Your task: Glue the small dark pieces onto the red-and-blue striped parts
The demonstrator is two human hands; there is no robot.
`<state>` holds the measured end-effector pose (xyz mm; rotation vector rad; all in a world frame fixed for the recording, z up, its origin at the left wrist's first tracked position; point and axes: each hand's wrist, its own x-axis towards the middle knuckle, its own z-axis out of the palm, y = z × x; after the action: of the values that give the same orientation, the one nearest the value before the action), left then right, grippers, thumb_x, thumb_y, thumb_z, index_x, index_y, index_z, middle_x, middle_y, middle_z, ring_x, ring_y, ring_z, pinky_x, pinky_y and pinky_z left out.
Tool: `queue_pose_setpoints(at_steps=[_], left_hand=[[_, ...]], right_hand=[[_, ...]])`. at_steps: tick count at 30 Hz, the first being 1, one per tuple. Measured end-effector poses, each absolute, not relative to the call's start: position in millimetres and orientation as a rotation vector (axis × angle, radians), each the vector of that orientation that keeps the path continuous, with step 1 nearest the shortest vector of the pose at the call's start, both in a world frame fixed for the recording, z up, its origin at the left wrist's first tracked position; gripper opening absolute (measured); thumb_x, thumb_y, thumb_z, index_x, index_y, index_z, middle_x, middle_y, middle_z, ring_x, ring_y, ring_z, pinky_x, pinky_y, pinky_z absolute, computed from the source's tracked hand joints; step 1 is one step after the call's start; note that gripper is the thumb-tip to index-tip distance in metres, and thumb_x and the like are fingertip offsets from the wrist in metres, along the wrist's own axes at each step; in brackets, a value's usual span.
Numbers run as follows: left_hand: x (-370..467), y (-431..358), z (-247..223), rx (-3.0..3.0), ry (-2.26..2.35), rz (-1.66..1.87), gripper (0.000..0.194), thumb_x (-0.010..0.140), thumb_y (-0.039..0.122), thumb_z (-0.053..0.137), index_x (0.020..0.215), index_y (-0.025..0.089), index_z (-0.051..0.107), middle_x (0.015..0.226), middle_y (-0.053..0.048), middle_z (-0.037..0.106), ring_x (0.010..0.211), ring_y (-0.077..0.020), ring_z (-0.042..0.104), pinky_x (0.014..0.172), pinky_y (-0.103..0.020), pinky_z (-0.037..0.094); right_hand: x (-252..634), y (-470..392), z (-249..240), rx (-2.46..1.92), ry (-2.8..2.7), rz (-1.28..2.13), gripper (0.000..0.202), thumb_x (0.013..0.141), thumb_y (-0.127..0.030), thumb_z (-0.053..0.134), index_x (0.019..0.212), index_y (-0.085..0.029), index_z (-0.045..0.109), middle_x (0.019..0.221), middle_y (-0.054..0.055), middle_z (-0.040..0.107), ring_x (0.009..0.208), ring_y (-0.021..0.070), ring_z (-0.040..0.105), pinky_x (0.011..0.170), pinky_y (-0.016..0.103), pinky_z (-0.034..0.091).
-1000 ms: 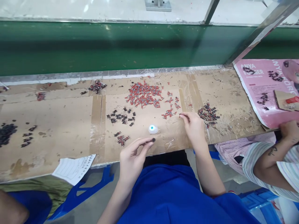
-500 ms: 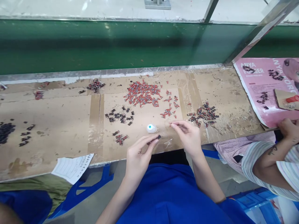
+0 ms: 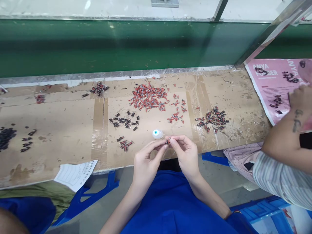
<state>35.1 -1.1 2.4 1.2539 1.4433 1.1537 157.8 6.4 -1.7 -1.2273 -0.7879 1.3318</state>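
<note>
Near the front edge of the cardboard [image 3: 73, 130]: a small black-and-red piece [image 3: 168, 142] sits between the fingertips of both hands, which meet before the person's blue top [image 3: 170, 201].
Left hand [image 3: 147, 159]: thumb and forefinger pinched on the piece from its left side.
Right hand [image 3: 187, 156]: thumb and forefinger pinched on it from the right; fingertips cover much of it, so how its parts fit cannot be told.
White bottle [image 3: 157, 133]: just beyond the fingertips, a blue mark on its pale end.
Red pieces [image 3: 149, 97]: heaped farther back, with strays [image 3: 175, 117] scattered on the right.
Black pieces [image 3: 125, 121]: a loose cluster left of the bottle; a red-and-black group [image 3: 125, 145] lies nearer the left hand.
Black-and-red pile [image 3: 215, 119]: to the right, beyond the right hand.
Cardboard surface: stained and taped; a paper slip [image 3: 76, 175] overhangs the front edge at left, and a pink printed sheet [image 3: 264, 94] covers the right end.
Green panel [image 3: 109, 48]: runs along the back, a white surface [image 3: 73, 9] above it, a slanting metal post [image 3: 273, 32] at right.
Neighbours: a co-worker's tattooed arm [image 3: 287, 133] reaches over the pink sheet; a blue stool [image 3: 110, 185] stands at lower left.
</note>
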Motion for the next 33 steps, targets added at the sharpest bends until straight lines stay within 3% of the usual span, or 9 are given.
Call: queue_pose_setpoints(at_steps=[5,14,19,28,33], left_hand=[[38.6,-1.7,9.0,1.134,1.42,1.178,0.015,0.08,0.033,0.073,0.086,0.021,0.078,0.093,-0.006,0.078,0.089,-0.0219,0.074,0.086,-0.035,0.061],[42.5,-4.7,11.4,1.124,1.38,1.236,0.009,0.08,0.026,0.074,0.087,0.023,0.078,0.091,-0.003,0.078,0.088,-0.019,0.074,0.085,-0.031,0.061],[41.8,-6.0,10.7,1.153,1.398,1.212,0.012,0.08,0.029,0.073,0.088,0.021,0.078,0.093,-0.006,0.078,0.09,-0.0208,0.073,0.087,-0.034,0.061],[38.9,-0.3,13.4,1.063,1.416,1.185,0.017,0.076,0.034,0.074,0.082,0.018,0.074,0.083,-0.006,0.078,0.078,-0.0195,0.074,0.075,-0.029,0.062],[35.7,2.4,13.4,1.022,1.348,1.148,0.016,0.075,0.032,0.074,0.08,0.017,0.073,0.081,-0.006,0.077,0.077,-0.0193,0.074,0.072,-0.027,0.061]], right_hand=[[145.9,-2.2,-3.6,-1.254,-0.75,1.213,0.016,0.081,-0.038,0.073,0.081,-0.022,0.067,0.088,0.005,0.079,0.092,0.0222,0.076,0.09,0.04,0.061],[138.1,-7.2,-1.7,-1.254,-0.719,1.096,0.016,0.085,-0.037,0.069,0.084,-0.023,0.062,0.086,0.005,0.079,0.084,0.0197,0.076,0.083,0.036,0.063],[135.8,-7.3,-3.7,-1.246,-0.727,1.071,0.017,0.084,-0.038,0.07,0.081,-0.023,0.062,0.085,0.006,0.078,0.085,0.0209,0.075,0.083,0.038,0.062],[156.0,3.1,-10.4,-1.118,-0.747,1.409,0.024,0.071,-0.044,0.081,0.072,-0.025,0.067,0.082,0.001,0.078,0.083,0.0204,0.075,0.084,0.039,0.062],[167.7,8.5,-16.7,-1.085,-0.732,1.548,0.029,0.064,-0.041,0.087,0.082,-0.025,0.07,0.079,0.0,0.078,0.081,0.0186,0.075,0.079,0.034,0.063]])
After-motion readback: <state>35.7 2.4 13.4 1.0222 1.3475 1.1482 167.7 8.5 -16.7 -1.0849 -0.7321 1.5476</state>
